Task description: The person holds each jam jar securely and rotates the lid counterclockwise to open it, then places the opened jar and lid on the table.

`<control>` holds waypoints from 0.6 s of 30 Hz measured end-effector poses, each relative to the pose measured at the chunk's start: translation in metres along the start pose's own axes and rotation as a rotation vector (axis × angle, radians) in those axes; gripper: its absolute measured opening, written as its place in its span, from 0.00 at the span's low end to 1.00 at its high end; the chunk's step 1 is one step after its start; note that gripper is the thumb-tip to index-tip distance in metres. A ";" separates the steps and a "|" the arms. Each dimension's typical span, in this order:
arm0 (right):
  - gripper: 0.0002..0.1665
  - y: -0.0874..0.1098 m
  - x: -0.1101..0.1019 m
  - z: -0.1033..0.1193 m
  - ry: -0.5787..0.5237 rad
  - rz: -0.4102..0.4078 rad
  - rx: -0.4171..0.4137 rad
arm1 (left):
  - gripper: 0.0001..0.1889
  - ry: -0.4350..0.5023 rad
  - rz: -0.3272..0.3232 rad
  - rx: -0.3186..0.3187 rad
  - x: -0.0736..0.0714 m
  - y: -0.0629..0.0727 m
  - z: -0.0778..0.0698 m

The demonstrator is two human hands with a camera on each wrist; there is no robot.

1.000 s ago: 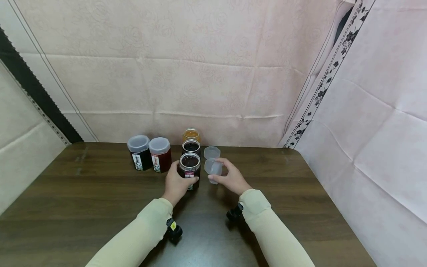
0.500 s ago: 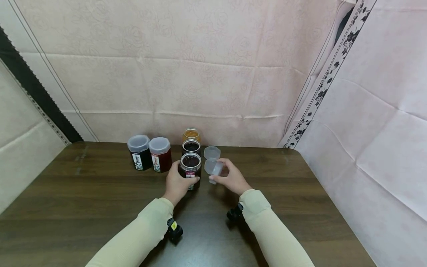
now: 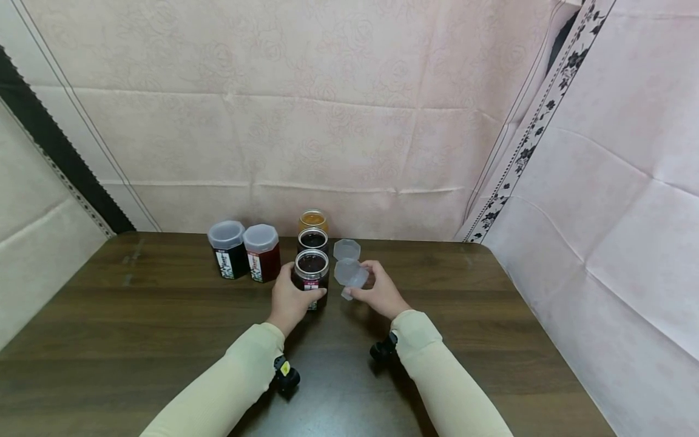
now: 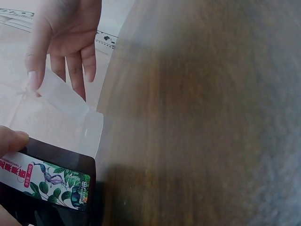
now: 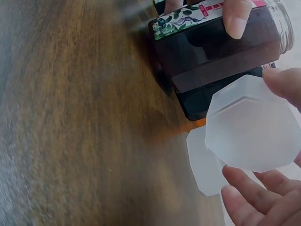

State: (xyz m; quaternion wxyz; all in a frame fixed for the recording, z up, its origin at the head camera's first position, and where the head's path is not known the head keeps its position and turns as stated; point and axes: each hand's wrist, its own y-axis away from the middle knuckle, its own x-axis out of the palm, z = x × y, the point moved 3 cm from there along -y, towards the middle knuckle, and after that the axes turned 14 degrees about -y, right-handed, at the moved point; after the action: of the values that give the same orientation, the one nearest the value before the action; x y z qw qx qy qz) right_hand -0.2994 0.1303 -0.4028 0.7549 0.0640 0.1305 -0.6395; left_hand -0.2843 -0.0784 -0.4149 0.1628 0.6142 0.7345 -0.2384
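My left hand (image 3: 293, 298) grips an open jar of dark contents (image 3: 311, 279) from its left side, the thumb across the front label. The jar stands upright on the table, its glass mouth uncovered. Just right of it, my right hand (image 3: 379, 292) holds a translucent octagonal lid (image 5: 254, 125) between thumb and fingers, tilted and apart from the jar mouth. More translucent lids, such as this one (image 3: 346, 249), lie behind the held lid. In the left wrist view, the right hand (image 4: 70, 42) comes down from above, and the jar's plant-printed label (image 4: 51, 183) faces the camera.
Behind the gripped jar stand another open dark jar (image 3: 313, 239) and an open amber jar (image 3: 314, 220). To the left are two lidded jars, one dark (image 3: 228, 250) and one red (image 3: 263, 254). A pale cloth wall (image 3: 349, 133) borders the wooden table (image 3: 164, 340) at the back.
The lid in my right hand has tilted slightly and its fingers have shifted a little on it. My left hand and the jar stay nearly in place.
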 end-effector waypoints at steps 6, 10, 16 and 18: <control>0.38 -0.002 0.001 -0.005 -0.034 -0.012 0.027 | 0.42 -0.003 -0.002 0.000 0.000 0.000 0.000; 0.37 -0.003 0.001 -0.007 -0.055 -0.018 0.048 | 0.42 -0.010 -0.012 0.010 0.001 0.000 0.000; 0.34 -0.002 0.001 -0.010 -0.093 -0.017 0.066 | 0.42 -0.006 -0.016 0.005 0.002 0.000 0.000; 0.33 -0.002 0.001 -0.012 -0.095 -0.017 0.067 | 0.42 -0.002 -0.015 0.002 0.002 0.000 0.000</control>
State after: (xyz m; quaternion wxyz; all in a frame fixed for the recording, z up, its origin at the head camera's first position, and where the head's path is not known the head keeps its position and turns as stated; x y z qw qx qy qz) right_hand -0.3027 0.1324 -0.4144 0.7522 0.0575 0.0737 -0.6523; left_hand -0.2851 -0.0768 -0.4155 0.1612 0.6086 0.7386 -0.2411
